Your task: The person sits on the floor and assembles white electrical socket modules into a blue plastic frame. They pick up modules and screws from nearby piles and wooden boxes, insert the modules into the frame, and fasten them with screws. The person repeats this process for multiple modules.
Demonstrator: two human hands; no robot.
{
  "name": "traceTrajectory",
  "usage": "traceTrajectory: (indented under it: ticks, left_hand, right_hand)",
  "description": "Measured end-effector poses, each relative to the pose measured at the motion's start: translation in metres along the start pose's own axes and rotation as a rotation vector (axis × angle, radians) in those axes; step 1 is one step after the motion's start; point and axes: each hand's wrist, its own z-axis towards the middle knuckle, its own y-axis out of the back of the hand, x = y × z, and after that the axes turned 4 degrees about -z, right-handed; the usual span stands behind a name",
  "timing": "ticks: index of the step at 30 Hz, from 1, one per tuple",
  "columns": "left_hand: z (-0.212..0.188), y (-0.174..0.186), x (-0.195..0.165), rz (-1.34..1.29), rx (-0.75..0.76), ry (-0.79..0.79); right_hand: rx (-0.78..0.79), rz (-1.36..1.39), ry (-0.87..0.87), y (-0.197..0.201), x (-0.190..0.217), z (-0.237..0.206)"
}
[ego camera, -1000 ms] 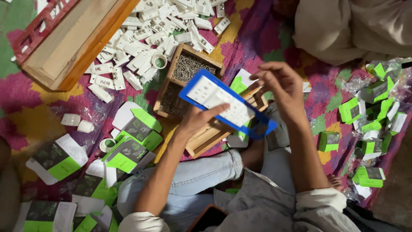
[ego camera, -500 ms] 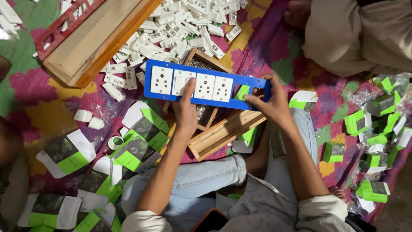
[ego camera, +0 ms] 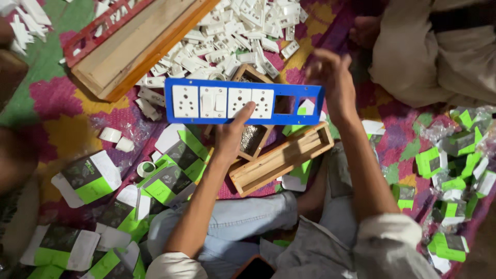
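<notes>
I hold a long blue switch plate (ego camera: 191, 82) flat in front of me, above the floor mat. It carries several white sockets and switches, and two square holes at its right end are bare. My left hand (ego camera: 232, 132) supports it from below, index finger pressed against a white socket near the middle. My right hand (ego camera: 330, 77) grips the plate's right end. Under the plate lie an open wooden box (ego camera: 281, 157) and a smaller wooden box with a dark inside (ego camera: 253, 139).
A heap of white switch parts (ego camera: 232, 31) lies at the top. A long wooden tray with a red frame (ego camera: 129, 44) sits top left. Green-and-white cartons (ego camera: 88, 175) are scattered left and right (ego camera: 449, 181). Another seated person (ego camera: 429, 46) is top right.
The blue plate has turned level and risen toward me. My right hand slid along to its right end, and my left index finger now presses a socket.
</notes>
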Motion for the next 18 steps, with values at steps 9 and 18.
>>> traceTrajectory:
  ticks: [9, 18]
  left_hand:
    - [0.011, 0.009, -0.023, 0.245, -0.091, -0.224]
    - [0.011, -0.016, -0.057, 0.358, -0.155, -0.302]
  right_hand:
    - [0.507, -1.155, 0.235, -0.098, 0.035, 0.143]
    - [0.315, -1.337, 0.371, -0.129, 0.047, 0.146]
